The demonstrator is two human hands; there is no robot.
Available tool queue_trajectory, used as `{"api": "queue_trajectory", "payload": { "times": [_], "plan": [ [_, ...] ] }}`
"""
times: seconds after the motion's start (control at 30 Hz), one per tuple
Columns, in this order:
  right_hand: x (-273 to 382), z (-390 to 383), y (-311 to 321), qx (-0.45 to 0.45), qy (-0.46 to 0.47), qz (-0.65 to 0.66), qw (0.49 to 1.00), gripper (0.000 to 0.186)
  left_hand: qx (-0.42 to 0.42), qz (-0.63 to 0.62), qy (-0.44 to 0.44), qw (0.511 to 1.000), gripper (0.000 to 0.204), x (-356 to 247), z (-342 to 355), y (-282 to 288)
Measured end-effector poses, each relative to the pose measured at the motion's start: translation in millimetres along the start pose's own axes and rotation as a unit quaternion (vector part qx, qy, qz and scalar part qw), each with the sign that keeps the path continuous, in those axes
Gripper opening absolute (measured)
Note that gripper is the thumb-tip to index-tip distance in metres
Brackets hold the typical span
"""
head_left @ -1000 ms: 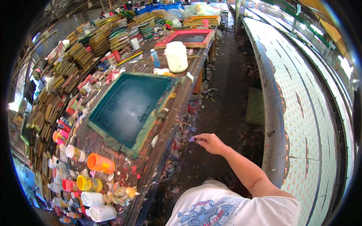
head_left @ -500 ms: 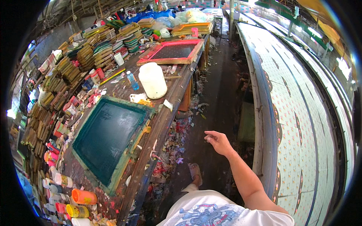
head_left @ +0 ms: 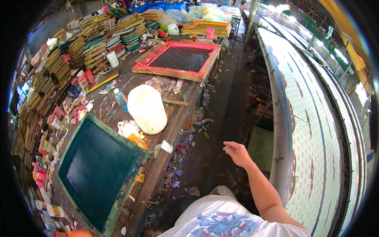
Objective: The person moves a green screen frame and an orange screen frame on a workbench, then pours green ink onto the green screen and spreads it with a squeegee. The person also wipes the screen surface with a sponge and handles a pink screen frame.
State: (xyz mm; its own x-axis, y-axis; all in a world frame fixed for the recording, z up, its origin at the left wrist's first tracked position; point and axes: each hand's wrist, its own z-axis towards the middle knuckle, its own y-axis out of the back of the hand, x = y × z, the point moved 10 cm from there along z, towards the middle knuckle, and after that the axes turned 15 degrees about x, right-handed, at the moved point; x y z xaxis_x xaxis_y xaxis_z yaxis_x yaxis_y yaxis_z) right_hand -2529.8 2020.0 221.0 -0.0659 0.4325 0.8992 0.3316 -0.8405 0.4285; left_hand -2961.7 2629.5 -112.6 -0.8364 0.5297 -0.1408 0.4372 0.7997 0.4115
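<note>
My right hand (head_left: pixel 237 153) hangs over the dark aisle floor, between the worktable and the long printing table. Its fingers are loosely bent and apart, with nothing seen in them. My left hand is out of view. On the worktable at left lies a screen-printing frame (head_left: pixel 96 168) with dark green mesh. Beyond it stand a white plastic jug (head_left: pixel 147 110) and a small clear bottle (head_left: pixel 121 100) with blue on it. Farther along lies another screen-printing frame (head_left: pixel 179 59), edged in bright pink, with dark dotted mesh.
Floral-patterned fabric (head_left: pixel 310 130) covers the long table at right. Stacks of wooden frames (head_left: pixel 94 53) line the far left. Paint containers (head_left: pixel 55 210) crowd the worktable's left side. Colourful scraps (head_left: pixel 181 168) litter the floor along the worktable (head_left: pixel 152 175). A post (head_left: pixel 251 17) stands ahead.
I have moved forward along the aisle; the jug and both frames now appear nearer and lower. My right hand stays over the aisle, still empty. The orange paint container has slid toward the lower edge.
</note>
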Motion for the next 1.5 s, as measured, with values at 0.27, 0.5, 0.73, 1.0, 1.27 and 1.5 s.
{"api": "queue_trajectory", "payload": {
  "times": [0.27,0.5,0.73,1.0,1.27,1.5],
  "plan": [
    [-84,124,67,0.061,-0.058,0.086,0.993,0.038,0.030,-0.008,0.015,0.999,0.053,-99,29,-26],
    [-104,288,118,0.141,0.024,0.059,0.988,0.035,-0.054,-0.014,-0.301,0.952,0.034,-451,-122,38],
    [47,350,143,0.127,0.322,-0.235,0.908,0.032,-0.407,0.202,-0.496,0.740,0.061,-833,-294,125],
    [43,419,200,0.096,0.306,-0.246,0.915,0.036,-0.439,0.269,-0.446,0.732,0.066,-1019,-283,135],
    [-22,538,265,0.137,0.177,-0.169,0.960,0.029,-0.367,0.214,-0.544,0.724,0.067,-1110,-251,127],
    [-129,636,321,0.138,-0.133,0.282,0.940,0.042,-0.274,0.186,-0.616,0.715,0.058,-1189,-219,103]
  ]
}}
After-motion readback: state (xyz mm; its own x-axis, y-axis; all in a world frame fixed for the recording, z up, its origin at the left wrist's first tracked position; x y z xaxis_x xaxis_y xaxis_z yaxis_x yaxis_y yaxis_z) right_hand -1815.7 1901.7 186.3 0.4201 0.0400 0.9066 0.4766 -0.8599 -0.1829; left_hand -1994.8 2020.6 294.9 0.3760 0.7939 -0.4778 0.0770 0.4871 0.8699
